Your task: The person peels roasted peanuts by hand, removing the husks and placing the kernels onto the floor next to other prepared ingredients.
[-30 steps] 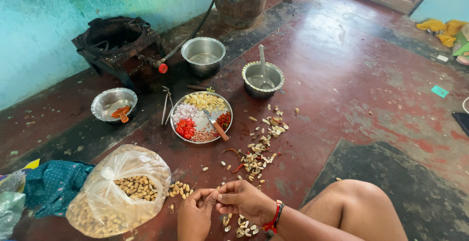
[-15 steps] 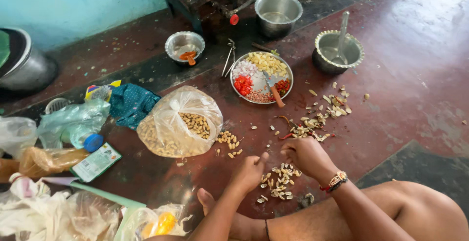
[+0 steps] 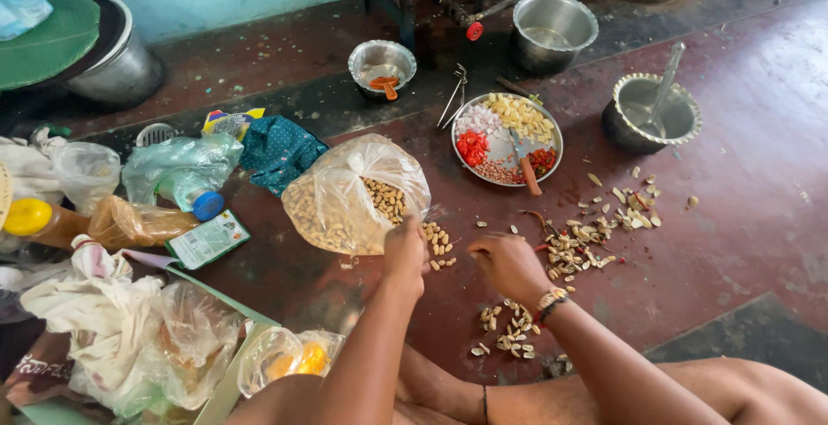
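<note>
Much peeling appears done: a scatter of pale papery skins (image 3: 595, 240) lies on the red floor, and a round steel plate (image 3: 552, 136) carries chopped ingredients. The clear plastic bag of unpeeled cloves (image 3: 354, 196) is well filled. The left hand (image 3: 405, 248) touches it; the right hand (image 3: 509, 261) is loosely curled. Neither grip can be told, the fingers being hidden.

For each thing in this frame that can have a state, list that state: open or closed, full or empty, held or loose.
Clear plastic bag of peanuts: open, partly full, lying on the floor.
Left hand: at the bag's mouth, fingers hidden.
Right hand: over loose peanuts, grip unclear.
Round steel plate: loaded with chopped ingredients, knife resting on it.
Steel pot: uncovered, nearly empty.
Fluted bowl: spoon standing inside.
Small steel bowl: uncovered, holds something orange.
</note>
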